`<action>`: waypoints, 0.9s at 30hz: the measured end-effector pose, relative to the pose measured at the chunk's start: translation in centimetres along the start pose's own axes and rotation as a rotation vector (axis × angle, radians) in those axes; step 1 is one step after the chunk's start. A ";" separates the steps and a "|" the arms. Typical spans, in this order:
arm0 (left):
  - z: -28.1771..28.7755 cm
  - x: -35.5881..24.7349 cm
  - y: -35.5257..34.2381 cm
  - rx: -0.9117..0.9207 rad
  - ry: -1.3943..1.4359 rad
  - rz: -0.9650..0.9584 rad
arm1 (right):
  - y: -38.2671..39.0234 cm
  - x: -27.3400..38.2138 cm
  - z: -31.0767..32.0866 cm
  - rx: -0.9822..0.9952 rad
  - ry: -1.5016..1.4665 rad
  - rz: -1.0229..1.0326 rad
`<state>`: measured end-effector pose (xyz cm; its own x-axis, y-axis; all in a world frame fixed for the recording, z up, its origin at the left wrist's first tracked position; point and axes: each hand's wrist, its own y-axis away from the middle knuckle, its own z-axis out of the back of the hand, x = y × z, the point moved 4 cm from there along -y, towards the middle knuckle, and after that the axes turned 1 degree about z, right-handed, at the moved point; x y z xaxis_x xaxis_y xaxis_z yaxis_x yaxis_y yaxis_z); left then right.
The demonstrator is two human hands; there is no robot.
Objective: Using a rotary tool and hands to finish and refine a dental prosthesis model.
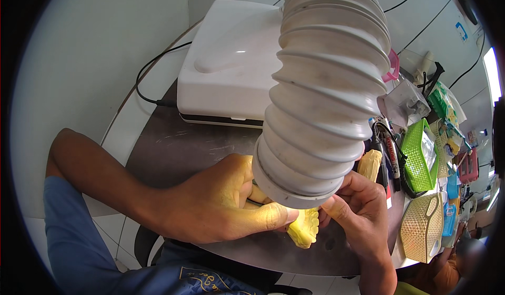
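My left hand (226, 205) is closed on a yellow dental cast (305, 229), with the thumb pressed along its upper side. A row of tooth shapes shows on the cast's right edge. Just right of the cast is my right hand (360, 211), its fingers curled and its thumb bent in close to the teeth. What those fingers pinch, if anything, cannot be made out. The wide white ribbed hose (326, 100) hangs over both hands, and its mouth hides some fingertips and part of the cast. Lamp light falls brightly on the left hand and cast.
Behind the hose stands a white boxy machine (231, 63) with a black cable. Right of the hose lie another pale yellow cast (370, 164), several pens (392, 155), a green basket (421, 155) and a cream woven basket (422, 226). Another person (447, 268) sits at the far right.
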<state>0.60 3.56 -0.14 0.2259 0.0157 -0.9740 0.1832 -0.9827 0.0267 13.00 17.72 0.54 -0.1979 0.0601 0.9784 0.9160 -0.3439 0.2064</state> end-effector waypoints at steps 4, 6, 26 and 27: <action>-0.1 0.0 0.0 0.012 -0.006 -0.007 | 0.0 0.0 0.0 -0.008 0.027 0.001; 0.0 0.1 0.1 0.012 -0.021 -0.007 | 0.0 -0.1 0.0 -0.017 0.035 -0.011; 0.1 -0.2 0.1 0.020 -0.080 -0.027 | 0.3 0.1 -0.2 -0.048 0.166 0.048; 0.3 -0.1 0.1 0.030 -0.095 -0.007 | 0.2 0.0 -0.2 -0.044 0.127 0.050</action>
<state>0.35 3.40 -0.09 0.1329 0.0066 -0.9911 0.1558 -0.9877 0.0143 13.15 17.49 0.62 -0.1971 -0.0762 0.9774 0.9102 -0.3848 0.1535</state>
